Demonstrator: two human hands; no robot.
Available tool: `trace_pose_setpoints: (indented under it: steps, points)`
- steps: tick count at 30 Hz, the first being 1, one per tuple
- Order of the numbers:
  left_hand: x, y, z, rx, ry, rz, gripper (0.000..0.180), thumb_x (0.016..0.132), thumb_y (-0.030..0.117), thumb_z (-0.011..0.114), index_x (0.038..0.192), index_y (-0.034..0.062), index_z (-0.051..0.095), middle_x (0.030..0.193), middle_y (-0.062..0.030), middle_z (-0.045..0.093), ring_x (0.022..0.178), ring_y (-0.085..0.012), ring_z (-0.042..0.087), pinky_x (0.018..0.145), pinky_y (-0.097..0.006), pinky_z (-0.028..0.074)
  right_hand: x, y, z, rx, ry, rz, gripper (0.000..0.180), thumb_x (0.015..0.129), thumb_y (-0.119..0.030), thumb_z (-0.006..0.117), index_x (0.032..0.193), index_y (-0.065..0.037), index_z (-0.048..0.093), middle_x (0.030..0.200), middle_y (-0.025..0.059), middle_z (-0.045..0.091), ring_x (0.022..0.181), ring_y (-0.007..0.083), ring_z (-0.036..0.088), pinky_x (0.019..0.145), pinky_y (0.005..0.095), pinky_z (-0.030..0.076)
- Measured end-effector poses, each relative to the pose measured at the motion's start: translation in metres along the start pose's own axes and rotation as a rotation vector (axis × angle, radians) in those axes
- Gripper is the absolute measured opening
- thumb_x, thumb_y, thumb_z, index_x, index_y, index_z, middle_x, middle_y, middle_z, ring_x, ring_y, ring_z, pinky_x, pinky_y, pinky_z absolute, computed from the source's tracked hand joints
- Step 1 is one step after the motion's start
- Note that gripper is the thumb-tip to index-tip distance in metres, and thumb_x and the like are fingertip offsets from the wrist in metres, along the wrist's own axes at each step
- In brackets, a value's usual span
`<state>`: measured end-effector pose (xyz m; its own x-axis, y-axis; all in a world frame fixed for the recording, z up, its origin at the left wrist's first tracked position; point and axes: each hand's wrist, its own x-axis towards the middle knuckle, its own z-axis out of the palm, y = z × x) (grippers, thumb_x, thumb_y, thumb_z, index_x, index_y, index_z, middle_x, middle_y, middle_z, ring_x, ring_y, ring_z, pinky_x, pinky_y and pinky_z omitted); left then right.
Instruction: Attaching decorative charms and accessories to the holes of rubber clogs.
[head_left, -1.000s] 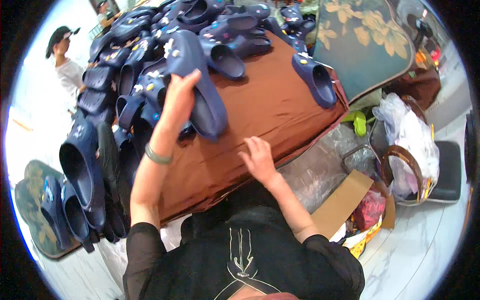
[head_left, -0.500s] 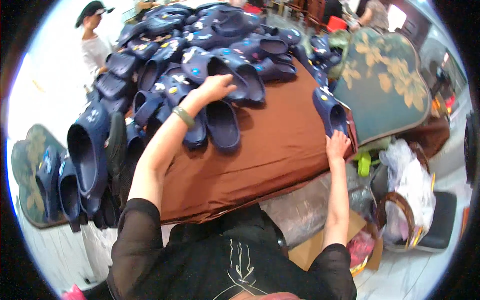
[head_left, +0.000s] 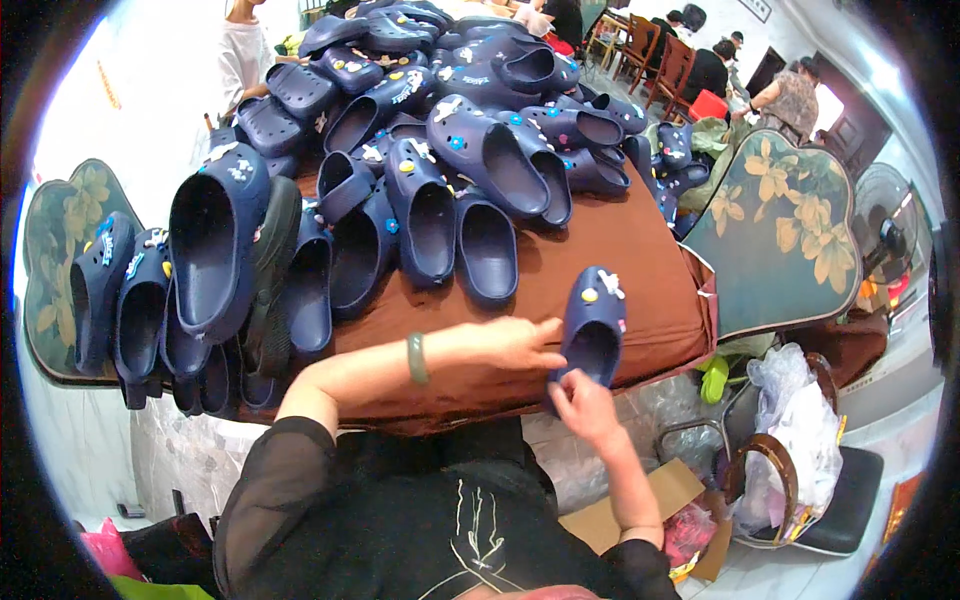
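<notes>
A navy clog (head_left: 592,335) with a white and a yellow charm on its toe stands at the right part of the brown-covered table, toe pointing away from me. My right hand (head_left: 585,405) grips its heel end, thumb over the rim. My left hand (head_left: 510,343), a green bangle on its wrist, reaches across to the clog's left side. Its fingers are stretched and apart, close to the clog; whether they touch it I cannot tell. Beyond my hands lies a large heap of navy clogs (head_left: 490,165) with charms, several with their heels facing me.
Brown cloth (head_left: 640,275) covers the table. Chairs with floral backs stand at the right (head_left: 780,225) and left (head_left: 75,270). More clogs (head_left: 215,250) crowd the left edge. A cardboard box (head_left: 640,505) and a chair with plastic bags (head_left: 795,430) sit lower right. Other people are in the background.
My left hand has left the clog heap and come right and nearer, beside the single clog. My right hand has brought that clog leftward and nearer from the table's right edge. The view has shifted.
</notes>
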<state>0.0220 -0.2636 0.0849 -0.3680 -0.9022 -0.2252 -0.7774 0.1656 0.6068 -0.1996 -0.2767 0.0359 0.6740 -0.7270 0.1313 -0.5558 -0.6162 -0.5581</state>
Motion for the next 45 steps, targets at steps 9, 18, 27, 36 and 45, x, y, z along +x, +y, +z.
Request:
trace_pose_setpoints:
  steps: [9,18,27,36,45]
  points:
    - [0.04,-0.025,0.082,-0.094,0.439,0.018,0.069,0.085,0.013,0.049,0.143,-0.0036,0.015,0.104,-0.031,0.057,0.087,-0.0454,0.06,0.076,-0.05,0.048,0.042,0.008,-0.028,0.009,0.585,-0.172,0.005,0.086,-0.002,0.057,0.09,0.0,0.059,0.092,0.0146,0.059,0.089,0.029,0.056,0.08,0.0373,0.045]
    - [-0.084,-0.046,0.029,0.202,0.38,-0.08,0.036,0.077,0.01,0.056,0.112,0.0033,0.049,0.081,-0.0209,0.065,0.076,-0.0394,0.064,0.064,-0.05,0.049,0.072,0.007,0.016,-0.085,0.019,-0.399,0.037,0.083,-0.017,0.061,0.117,-0.002,0.056,0.121,0.0164,0.054,0.118,0.0345,0.045,0.103,0.043,0.033]
    - [-0.141,-0.083,0.037,0.194,0.998,-0.19,0.017,0.082,0.016,0.062,0.093,0.0032,0.06,0.08,-0.0159,0.063,0.077,-0.0339,0.062,0.066,-0.045,0.047,0.073,-0.036,0.066,0.439,0.054,-0.246,0.059,0.072,-0.015,0.075,0.125,-0.002,0.051,0.127,0.0163,0.049,0.121,0.0313,0.044,0.103,0.0392,0.035]
    - [-0.13,-0.042,0.059,-1.444,0.556,0.017,0.035,0.09,0.027,0.061,0.116,0.0036,0.058,0.103,-0.0052,0.065,0.092,-0.0129,0.06,0.082,-0.03,0.05,0.099,-0.053,0.076,0.317,-0.059,-0.475,0.061,0.07,-0.013,0.076,0.124,-0.002,0.05,0.124,0.0159,0.049,0.12,0.0304,0.044,0.102,0.0378,0.036]
    - [-0.119,-0.051,0.072,-1.847,0.58,-0.041,0.036,0.085,0.014,0.065,0.117,0.0028,0.056,0.107,-0.0068,0.065,0.088,-0.016,0.064,0.079,-0.031,0.053,0.087,-0.055,0.105,0.573,0.169,-0.236,0.06,0.072,-0.01,0.074,0.125,-0.003,0.049,0.129,0.0139,0.046,0.121,0.0286,0.044,0.102,0.0363,0.035]
